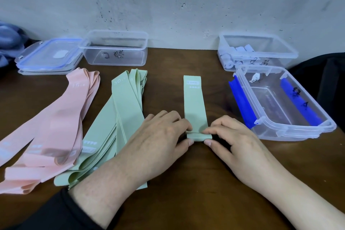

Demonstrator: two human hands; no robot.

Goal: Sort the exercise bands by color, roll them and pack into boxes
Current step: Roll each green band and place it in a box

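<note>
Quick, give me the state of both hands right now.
Left hand: pinching the folded near end of the green band.
Right hand: pinching the same end from the other side.

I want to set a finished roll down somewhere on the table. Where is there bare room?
Bare wood shows between the single green band and the box with blue clips, between that band and the green pile, and at the near edge between the forearms. The left side is crowded with the pink pile and green pile.
</note>
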